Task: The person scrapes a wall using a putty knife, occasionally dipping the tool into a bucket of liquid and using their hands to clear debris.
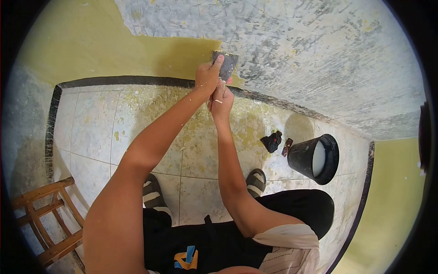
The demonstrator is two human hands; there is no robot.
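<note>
A putty knife-type scraper [228, 66] with a wide dark blade is pressed against the wall, its edge at the border between yellow-green paint [159, 52] and the stripped grey-white surface [273, 55]. My left hand [208, 78] grips it at the blade, thumb lying along the metal. Just below, my right hand [222, 101] is closed around the handle, most of which the fingers hide. Paint specks stick to both hands. Flakes of paint [200, 123] lie scattered over the tiles beneath my arms.
A black bucket [301, 157] holding whitish liquid stands at the right. Beside it are a crumpled black item [272, 141] and a small dark reddish block [287, 147]. A wooden frame [50, 201] with rungs is at lower left. Black skirting [132, 81] edges the floor.
</note>
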